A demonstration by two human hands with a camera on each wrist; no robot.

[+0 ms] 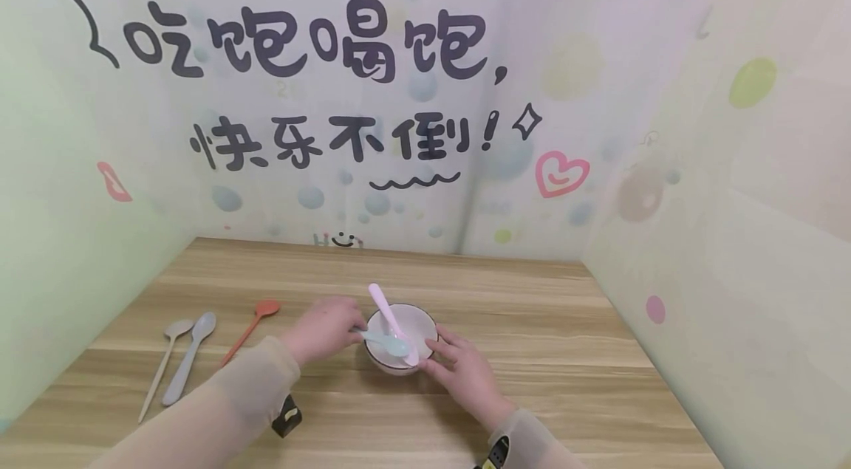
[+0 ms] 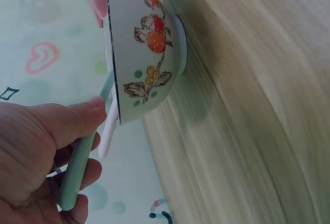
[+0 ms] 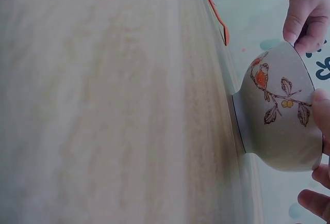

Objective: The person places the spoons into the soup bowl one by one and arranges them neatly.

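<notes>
A bowl (image 1: 421,323) with a dark rim and painted birds and leaves outside stands on the wooden table. A pale pink spoon (image 1: 380,298) leans in it, its handle sticking out past the far rim. My left hand (image 1: 330,329) pinches a light green spoon (image 2: 77,170) by the handle at the bowl's left side. The head of that spoon is over the bowl's inside, crossing the pink spoon. At the right side, my right hand (image 1: 470,382) holds the bowl's rim, with the thumb (image 3: 320,111) against the outer wall.
Left of my left hand lie an orange-red spoon (image 1: 250,327), a grey-blue spoon (image 1: 189,365) and a beige spoon (image 1: 162,365). A printed wall (image 1: 412,218) stands behind the table, with side walls at left and right.
</notes>
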